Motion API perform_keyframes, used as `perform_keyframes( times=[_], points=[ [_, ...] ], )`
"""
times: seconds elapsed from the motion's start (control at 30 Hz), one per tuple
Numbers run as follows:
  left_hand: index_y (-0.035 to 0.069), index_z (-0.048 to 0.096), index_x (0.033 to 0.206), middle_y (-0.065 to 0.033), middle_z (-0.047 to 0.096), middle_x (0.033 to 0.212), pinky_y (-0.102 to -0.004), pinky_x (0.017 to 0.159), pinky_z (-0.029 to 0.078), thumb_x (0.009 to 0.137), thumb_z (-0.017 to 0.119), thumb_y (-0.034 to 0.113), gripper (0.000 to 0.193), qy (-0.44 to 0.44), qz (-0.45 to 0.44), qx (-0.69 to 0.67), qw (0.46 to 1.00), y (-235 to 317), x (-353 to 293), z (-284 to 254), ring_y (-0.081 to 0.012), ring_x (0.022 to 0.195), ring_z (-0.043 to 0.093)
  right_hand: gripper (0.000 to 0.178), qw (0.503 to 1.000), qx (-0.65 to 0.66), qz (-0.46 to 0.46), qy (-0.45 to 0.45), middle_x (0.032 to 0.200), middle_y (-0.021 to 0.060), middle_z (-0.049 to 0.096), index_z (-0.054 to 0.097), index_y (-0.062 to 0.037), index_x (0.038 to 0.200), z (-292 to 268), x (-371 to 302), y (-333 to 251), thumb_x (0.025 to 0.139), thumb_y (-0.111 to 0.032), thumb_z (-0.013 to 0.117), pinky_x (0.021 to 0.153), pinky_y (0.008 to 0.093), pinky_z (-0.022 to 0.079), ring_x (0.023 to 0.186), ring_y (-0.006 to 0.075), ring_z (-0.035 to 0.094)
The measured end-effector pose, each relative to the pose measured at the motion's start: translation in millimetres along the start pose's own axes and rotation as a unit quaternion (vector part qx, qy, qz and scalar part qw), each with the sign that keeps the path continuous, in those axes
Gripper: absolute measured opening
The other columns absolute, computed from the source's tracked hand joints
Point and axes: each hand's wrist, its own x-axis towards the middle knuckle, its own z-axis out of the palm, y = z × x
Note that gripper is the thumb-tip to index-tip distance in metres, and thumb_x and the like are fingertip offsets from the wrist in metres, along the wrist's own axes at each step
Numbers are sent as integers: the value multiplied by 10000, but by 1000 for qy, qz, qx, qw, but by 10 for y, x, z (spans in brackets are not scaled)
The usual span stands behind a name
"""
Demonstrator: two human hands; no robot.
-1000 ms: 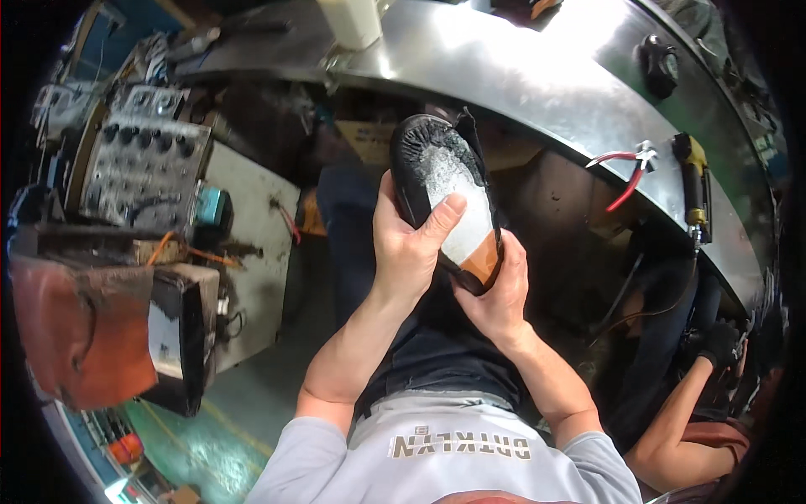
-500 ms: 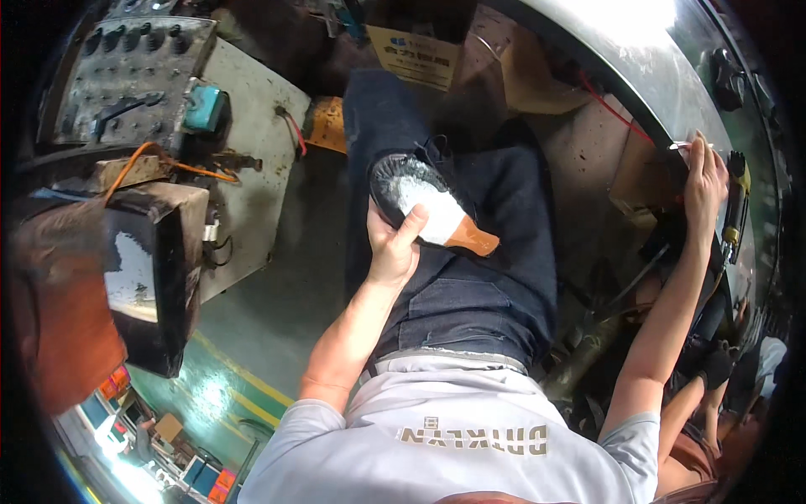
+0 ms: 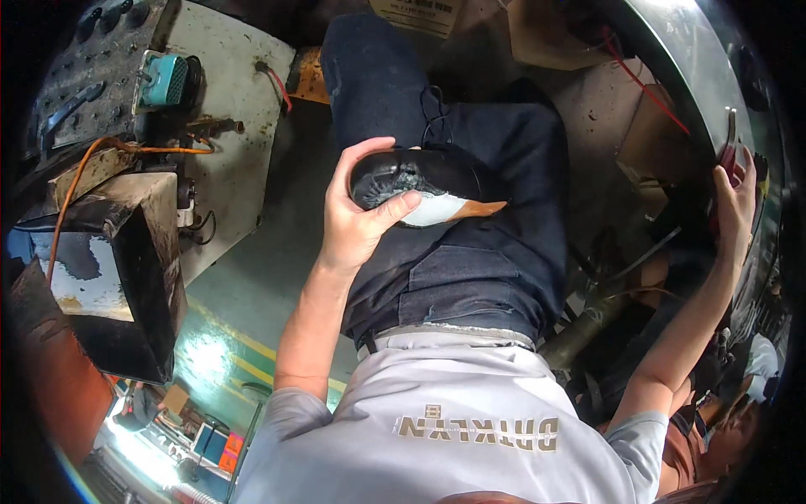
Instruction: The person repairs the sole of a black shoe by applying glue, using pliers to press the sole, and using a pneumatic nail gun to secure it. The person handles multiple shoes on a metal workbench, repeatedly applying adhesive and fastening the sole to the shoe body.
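Observation:
A black lace-up shoe (image 3: 457, 172) lies on its side above my lap, part of its white and brown underside facing me. My left hand (image 3: 357, 214) grips it around the toe, thumb pressed on the white patch and fingers over the far side. Its dark laces (image 3: 437, 118) stick out beyond the upper, against my trousers. Far to the right, at the curved metal bench, my right hand (image 3: 739, 202) is closed around a dark red tool (image 3: 735, 168) with two thin prongs pointing away from me. My fingers hide much of that tool.
On the left stands a worn machine cabinet (image 3: 227, 109) with a teal box (image 3: 164, 80) and an orange cable (image 3: 75, 185). The metal bench edge (image 3: 688, 59) curves along the right. Cardboard boxes (image 3: 554, 38) stand ahead, and another person (image 3: 722, 433) is at the lower right.
My left hand has tilted the shoe, so its black side shows more and its underside less. My right hand has swapped a thin whitish item for the red tool. The view has shifted.

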Motion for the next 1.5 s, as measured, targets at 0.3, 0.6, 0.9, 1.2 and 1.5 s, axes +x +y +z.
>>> perform_keyframes(
  times=[0.3,0.6,0.9,1.2,1.5],
  points=[
    [-9,516,1203,-78,646,1028,-271,848,558,837,760,-42,441,196,-6,-164,967,-8,-113,249,-136,907,655,702,729,658,117,-149,1200,150,579,368,32,1476,193,-866,-919,811,-64,568,676,258,469,896,178,542],
    [22,517,1312,-68,586,1154,-263,901,528,775,845,35,629,91,41,39,994,-83,80,167,-126,991,623,497,663,576,167,-449,782,104,581,451,25,1342,1229,-1820,-2080,866,-57,570,640,272,504,672,170,616],
    [-32,612,1138,-170,692,1117,-311,939,488,1076,441,299,378,138,73,31,987,-103,127,275,-171,979,655,400,875,180,-129,-431,753,184,588,516,19,1308,1234,-1811,-2436,936,-48,645,622,362,488,665,279,625],
    [-29,662,1048,-108,726,1029,-257,825,476,1059,484,231,315,162,119,92,975,-144,141,289,-101,882,613,463,886,157,-161,-405,818,209,628,454,54,1350,1197,-1745,-2707,925,-5,627,684,406,524,739,342,661],
    [-11,673,1051,-67,730,1013,-202,699,432,1048,523,231,286,161,148,56,974,-220,152,277,-24,746,517,452,909,24,-243,-338,788,176,595,498,-21,1372,1120,-1742,-2966,935,-21,611,679,402,515,703,318,628]
  ],
)
